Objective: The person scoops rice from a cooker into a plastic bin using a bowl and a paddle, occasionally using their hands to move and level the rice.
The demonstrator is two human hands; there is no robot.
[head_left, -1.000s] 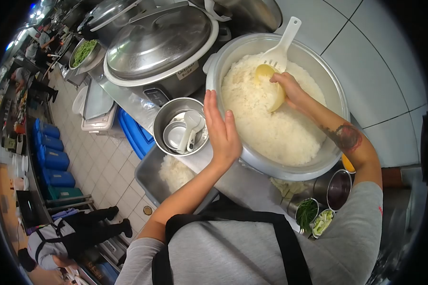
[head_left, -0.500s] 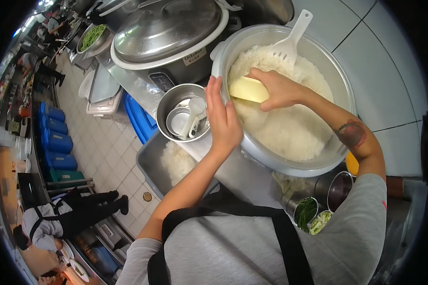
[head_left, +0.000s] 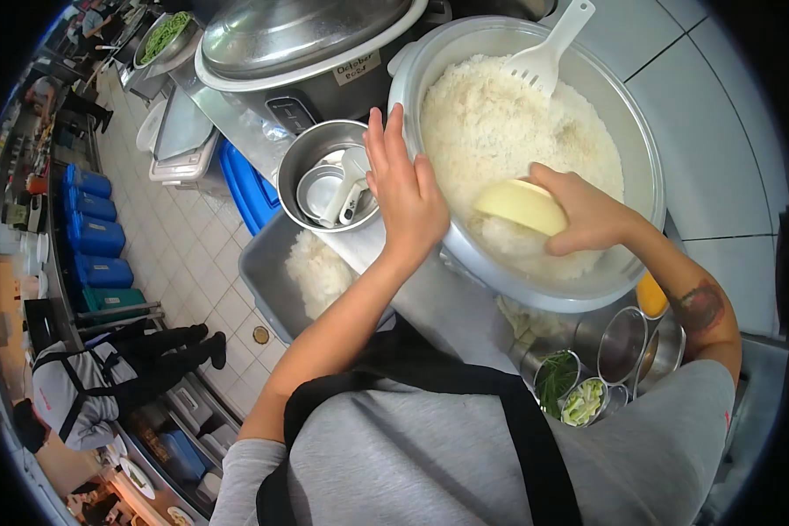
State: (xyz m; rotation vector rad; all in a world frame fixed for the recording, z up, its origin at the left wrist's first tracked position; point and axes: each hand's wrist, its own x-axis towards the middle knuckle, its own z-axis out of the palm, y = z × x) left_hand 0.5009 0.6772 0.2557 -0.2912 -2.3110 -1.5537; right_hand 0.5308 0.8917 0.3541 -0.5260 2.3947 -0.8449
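Observation:
My right hand (head_left: 580, 210) grips a pale yellow bowl (head_left: 519, 207), tilted with its rim down against the white rice (head_left: 508, 114). The rice lies in a large round pot (head_left: 633, 123) with a pale rim. A white slotted rice paddle (head_left: 554, 54) stands in the rice at the far side, untouched. My left hand (head_left: 408, 188) is held upright with fingers stretched out, resting against the pot's left outer side, and holds nothing. What is inside the bowl is hidden.
Left of my left hand stands a steel pot (head_left: 291, 151) holding a small bowl and white-handled utensil. Below it, a grey bin (head_left: 260, 272) contains rice. A lidded cooker (head_left: 311, 39) stands behind. Steel containers of cut greens (head_left: 582, 401) stand near my right elbow. A co-worker (head_left: 79, 394) stands far left.
My right hand has moved the yellow bowl from the pot's left wall toward me and to the right, across the rice. My left hand stays at the pot's side, its fingers slightly more spread.

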